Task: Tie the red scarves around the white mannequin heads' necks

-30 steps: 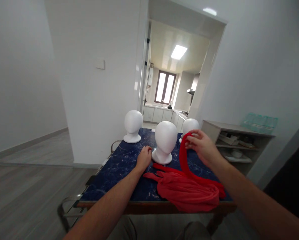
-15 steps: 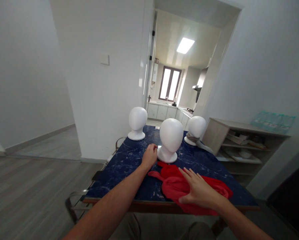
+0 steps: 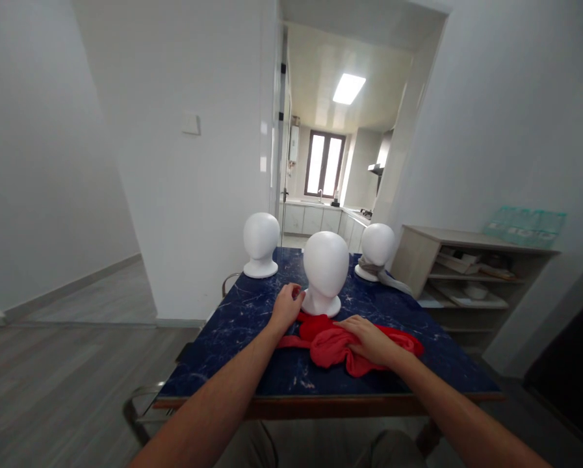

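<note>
Listing the pieces on the blue table (image 3: 237, 325), we counted three white heads on round bases: a front head (image 3: 325, 266), a left head (image 3: 261, 237) and a right head (image 3: 377, 242). The right head carried a grey cloth (image 3: 389, 279) about its neck, one end trailing toward the shelf unit (image 3: 420, 257); the other two were bare. A bright red cloth (image 3: 315, 325) and a coral cloth (image 3: 327, 348) lay bunched together before the front head, close to its base, the coral one nearer us. Right hand (image 3: 362, 338): laid over the two cloths, lightly bent; whether it gripped any fabric we could not tell. Left hand (image 3: 287, 305): narrow, half curled, just beside the front head's base, with nothing visible in it; contact we could not make out. We judged progress partial: grey cloth in place, red and coral cloths unarranged and on neither bare head. Edges: both cloths lay inside the near wooden edge (image 3: 320, 408), a strip of blue between. Room for moving: we noted open surface leftward of the left hand and rightward of the cloths; straight ahead, the front head stood close.
</note>
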Available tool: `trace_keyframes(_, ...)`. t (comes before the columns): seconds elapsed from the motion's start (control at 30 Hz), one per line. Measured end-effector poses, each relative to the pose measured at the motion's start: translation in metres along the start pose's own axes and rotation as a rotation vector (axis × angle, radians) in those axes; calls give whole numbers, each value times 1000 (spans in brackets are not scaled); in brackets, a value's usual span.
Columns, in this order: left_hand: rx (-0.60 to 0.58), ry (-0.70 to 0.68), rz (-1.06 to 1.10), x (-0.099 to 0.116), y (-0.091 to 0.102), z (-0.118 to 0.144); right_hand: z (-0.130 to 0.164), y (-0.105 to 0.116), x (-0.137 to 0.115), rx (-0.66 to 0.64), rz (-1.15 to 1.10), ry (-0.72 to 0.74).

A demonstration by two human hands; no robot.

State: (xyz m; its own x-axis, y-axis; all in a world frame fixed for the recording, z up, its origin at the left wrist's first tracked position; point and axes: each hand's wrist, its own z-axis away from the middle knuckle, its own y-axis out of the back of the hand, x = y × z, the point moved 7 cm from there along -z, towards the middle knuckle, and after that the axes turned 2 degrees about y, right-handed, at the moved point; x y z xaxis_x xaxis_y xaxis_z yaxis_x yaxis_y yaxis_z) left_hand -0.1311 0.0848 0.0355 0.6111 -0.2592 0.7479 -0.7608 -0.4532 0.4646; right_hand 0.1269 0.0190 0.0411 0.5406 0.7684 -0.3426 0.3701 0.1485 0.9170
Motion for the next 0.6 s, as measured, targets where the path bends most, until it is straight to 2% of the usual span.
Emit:
trace_keyframes(0.13, -53, -59, 17, 1, -7, 0, -14, 7, 1, -25, -47, -2)
trace_keyframes(0.2, -75, -62, 31, -1, -10, 0, -15, 18, 4, -48, -114, -42)
trace_keyframes(0.27, -95, -52, 48, -3, -13, -1, -15, 35, 11, -12, -218, -73)
trace_keyframes(0.33, -115, -41, 66, -4, -16, -3, -16, 57, 24, 158, -273, -127)
trace_keyframes(0.43, -142, -33, 89, -5, -19, -4, -6, 83, 54, 583, -178, -329)
trace_keyframes(0.5, -151, -32, 98, -6, -20, -4, 7, 84, 69, 820, -81, -476)
trace_keyframes(0.53, -153, -31, 99, -7, -19, -3, 12, 80, 74, 892, -34, -540)
trace_keyframes(0.6, -154, -33, 94, -7, -17, -2, 19, 67, 80, 931, 64, -635)
